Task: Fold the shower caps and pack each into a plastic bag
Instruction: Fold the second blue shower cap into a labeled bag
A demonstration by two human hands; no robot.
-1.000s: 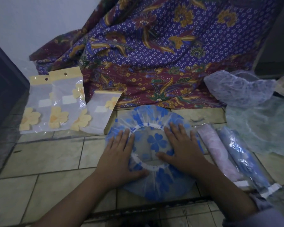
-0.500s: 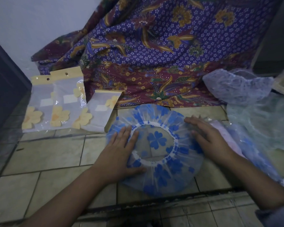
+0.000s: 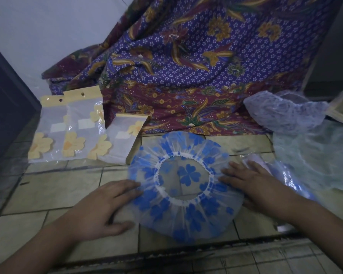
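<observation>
A clear shower cap with blue flowers (image 3: 183, 212) lies spread flat on the tiled floor, its white elastic ring facing up. My left hand (image 3: 105, 206) rests flat at the cap's left edge, fingertips touching the rim. My right hand (image 3: 249, 180) presses flat on the cap's right edge, fingers spread. Three plastic bags with yellow flower prints (image 3: 71, 133) lie at the left. Rolled, bagged caps (image 3: 291, 180) sit just right of my right hand, partly hidden by it.
A purple lace-patterned cap (image 3: 285, 111) and a pale green cap (image 3: 315, 157) lie at the right. A purple and maroon batik cloth (image 3: 186, 76) is draped behind. A dark panel (image 3: 6, 107) stands at the left. A dark floor strip (image 3: 186, 254) runs near me.
Both hands slid outward from the cap's middle to its left and right edges, flattening and widening it. The elastic opening now looks rounder.
</observation>
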